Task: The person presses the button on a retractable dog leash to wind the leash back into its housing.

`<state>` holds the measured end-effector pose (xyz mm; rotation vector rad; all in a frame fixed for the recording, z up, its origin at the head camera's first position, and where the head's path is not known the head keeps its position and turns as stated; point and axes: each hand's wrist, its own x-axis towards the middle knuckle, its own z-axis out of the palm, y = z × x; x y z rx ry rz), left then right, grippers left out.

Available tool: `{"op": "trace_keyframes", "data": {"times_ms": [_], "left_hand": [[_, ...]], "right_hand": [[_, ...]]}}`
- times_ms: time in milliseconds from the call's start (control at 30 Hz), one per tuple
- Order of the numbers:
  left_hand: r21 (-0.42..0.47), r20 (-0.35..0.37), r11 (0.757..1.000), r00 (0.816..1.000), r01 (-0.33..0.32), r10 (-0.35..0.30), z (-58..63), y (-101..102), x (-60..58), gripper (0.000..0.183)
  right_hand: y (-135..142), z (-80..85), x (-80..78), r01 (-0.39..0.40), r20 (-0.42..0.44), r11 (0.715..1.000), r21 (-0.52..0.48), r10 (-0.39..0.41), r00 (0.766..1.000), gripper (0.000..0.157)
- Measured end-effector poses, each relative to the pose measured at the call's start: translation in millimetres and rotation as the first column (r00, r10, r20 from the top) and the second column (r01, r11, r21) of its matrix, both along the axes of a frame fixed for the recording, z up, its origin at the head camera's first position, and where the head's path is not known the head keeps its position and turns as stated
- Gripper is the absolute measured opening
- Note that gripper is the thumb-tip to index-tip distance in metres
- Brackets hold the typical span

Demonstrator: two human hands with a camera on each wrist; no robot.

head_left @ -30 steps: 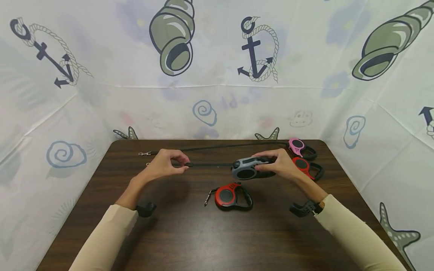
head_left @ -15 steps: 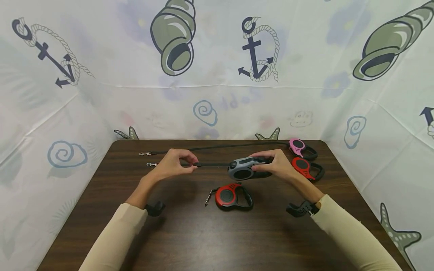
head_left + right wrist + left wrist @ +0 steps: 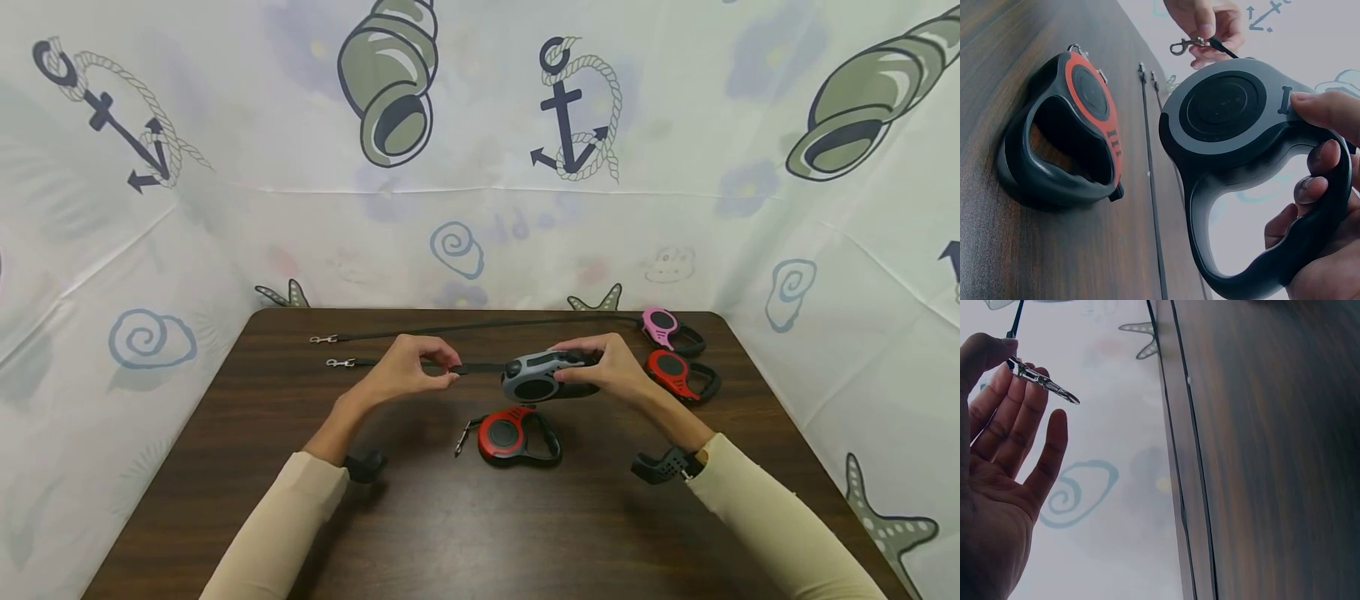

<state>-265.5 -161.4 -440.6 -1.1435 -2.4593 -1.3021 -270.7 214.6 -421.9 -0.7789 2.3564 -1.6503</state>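
Note:
My right hand (image 3: 611,367) grips a grey and black retractable dog leash (image 3: 536,377) by its handle, with the thumb on its casing in the right wrist view. From the casing a short stretch of black strap runs left to my left hand (image 3: 415,367). The left thumb and fingers pinch the strap's end beside its metal snap hook (image 3: 1044,382), which sticks out of the hand in the left wrist view. Nearer to me, a red and black retractable leash (image 3: 510,436) lies on the table, its own hook close against it.
Along the back right of the brown table (image 3: 480,525) lie a pink leash (image 3: 663,327) and another red leash (image 3: 678,375). Their straps stretch left, ending in metal snap hooks (image 3: 341,362). Patterned white cloth (image 3: 495,250) surrounds the table.
My left hand has moved right with the strap end, toward the grey leash, so the strap between the hands is shorter. The right hand has shifted slightly left.

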Motion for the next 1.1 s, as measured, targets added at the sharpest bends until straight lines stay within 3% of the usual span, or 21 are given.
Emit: {"op": "trace_keyframes", "data": {"times_ms": [300,733,1100], "left_hand": [[0.026,0.038,1.000,0.999,0.012,-0.013,-3.5,17,2.5,0.015],[0.076,0.022,0.994,0.997,0.073,-0.075,-10.6,33,1.1,0.015],[0.111,0.015,0.990,0.996,0.084,-0.086,-12.0,50,1.4,0.016]], "right_hand": [[-3,-2.6,2.3,-0.012,-0.007,1.000,0.002,0.012,1.000,0.040],[-6,-3.2,4.4,-0.016,0.002,1.000,-0.002,0.016,1.000,0.041],[-2,-1.6,7.5,0.001,0.027,1.000,0.000,-0.001,1.000,0.041]]}}
